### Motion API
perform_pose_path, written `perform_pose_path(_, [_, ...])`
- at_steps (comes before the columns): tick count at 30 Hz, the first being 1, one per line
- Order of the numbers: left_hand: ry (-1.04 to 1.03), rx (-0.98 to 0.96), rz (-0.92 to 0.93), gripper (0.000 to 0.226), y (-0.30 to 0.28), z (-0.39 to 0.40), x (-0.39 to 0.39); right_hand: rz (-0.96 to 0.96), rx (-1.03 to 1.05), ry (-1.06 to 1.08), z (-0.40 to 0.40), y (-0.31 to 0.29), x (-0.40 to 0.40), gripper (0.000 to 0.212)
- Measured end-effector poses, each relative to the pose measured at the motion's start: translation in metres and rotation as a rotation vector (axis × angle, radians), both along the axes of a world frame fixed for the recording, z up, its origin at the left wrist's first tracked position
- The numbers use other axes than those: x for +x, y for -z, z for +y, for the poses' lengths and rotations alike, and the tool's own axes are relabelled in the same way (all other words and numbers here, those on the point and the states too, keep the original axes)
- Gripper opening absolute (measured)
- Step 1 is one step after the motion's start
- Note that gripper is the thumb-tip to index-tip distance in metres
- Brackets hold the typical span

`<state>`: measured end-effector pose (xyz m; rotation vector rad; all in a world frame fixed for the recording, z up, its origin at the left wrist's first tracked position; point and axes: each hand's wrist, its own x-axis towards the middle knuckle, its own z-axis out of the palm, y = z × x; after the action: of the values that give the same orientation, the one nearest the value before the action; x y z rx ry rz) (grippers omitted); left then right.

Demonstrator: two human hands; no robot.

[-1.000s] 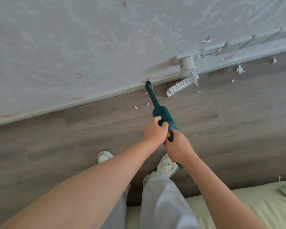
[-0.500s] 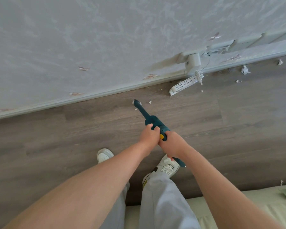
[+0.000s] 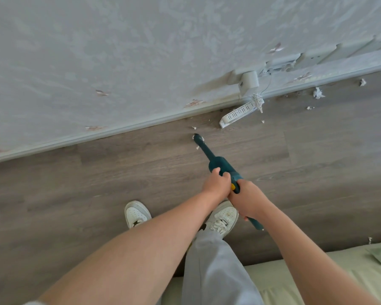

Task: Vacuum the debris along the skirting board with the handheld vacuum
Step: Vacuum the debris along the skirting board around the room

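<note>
Head view: my left hand (image 3: 216, 183) and right hand (image 3: 248, 200) both grip the handheld vacuum (image 3: 220, 164), nozzle at twelve o'clock among debris (image 3: 194, 128) near the skirting board (image 3: 119, 132).

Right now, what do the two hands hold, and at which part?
Both hold the handheld vacuum: the left hand grips its body behind the nozzle, and the right hand grips the handle further back.

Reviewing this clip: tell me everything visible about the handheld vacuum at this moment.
The handheld vacuum is dark teal, plastic-looking, with a narrow tapering nozzle, a thicker body and a yellow button. It slants down toward the wood-look floor, tip among small white scraps just short of the skirting board. The left hand grips the body; the right hand grips the handle behind.
</note>
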<state>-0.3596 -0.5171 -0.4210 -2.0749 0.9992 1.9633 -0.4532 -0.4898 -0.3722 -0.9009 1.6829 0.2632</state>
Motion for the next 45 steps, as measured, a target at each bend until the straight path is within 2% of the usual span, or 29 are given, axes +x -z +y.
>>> perform_pose_path(3, [0.030,0.022,0.025,0.055,0.003,-0.004,0.002,0.015,-0.007,0.118,0.002,0.010,0.004,0.017])
perform_pose_path(5, [0.033,-0.043,0.001,0.053,0.004,-0.012,0.003,0.013,-0.049,0.191,-0.001,0.014,0.009,0.013])
perform_pose_path(10, [-0.044,-0.124,-0.119,0.046,0.010,-0.034,0.019,-0.041,-0.074,0.107,-0.031,0.020,0.023,0.017])
perform_pose_path(14, [0.041,-0.097,-0.054,0.037,0.005,-0.048,0.023,0.008,-0.102,0.231,-0.037,0.030,0.029,0.019])
perform_pose_path(19, [0.112,-0.099,-0.027,0.030,0.010,-0.052,0.011,0.001,-0.066,0.300,-0.034,0.034,0.024,0.008])
perform_pose_path(22, [0.040,-0.097,-0.111,0.034,0.016,-0.048,0.015,-0.062,-0.027,0.227,-0.036,0.034,0.027,0.005])
perform_pose_path(24, [0.041,-0.098,-0.146,0.028,0.014,-0.048,0.021,-0.076,-0.029,0.180,-0.037,0.034,0.034,0.005])
perform_pose_path(28, [0.142,-0.087,-0.058,0.025,0.007,-0.053,0.024,-0.001,-0.068,0.270,-0.029,0.032,0.045,0.007])
perform_pose_path(31, [0.179,-0.041,0.015,0.036,0.007,-0.057,0.012,0.028,-0.084,0.427,-0.028,0.029,0.040,0.013])
perform_pose_path(34, [0.163,-0.068,-0.020,0.026,0.007,-0.059,0.006,-0.024,-0.072,0.374,-0.029,0.030,0.032,0.007])
perform_pose_path(38, [0.146,-0.162,-0.122,0.019,-0.004,-0.046,0.026,-0.076,-0.105,0.305,-0.020,0.009,0.033,0.015])
perform_pose_path(42, [0.112,-0.164,-0.127,0.033,-0.032,-0.042,0.030,-0.086,-0.122,0.257,-0.016,-0.022,0.028,0.020])
perform_pose_path(45, [0.117,-0.122,-0.085,0.016,-0.045,-0.060,0.020,-0.075,-0.125,0.200,-0.036,-0.033,0.018,0.022])
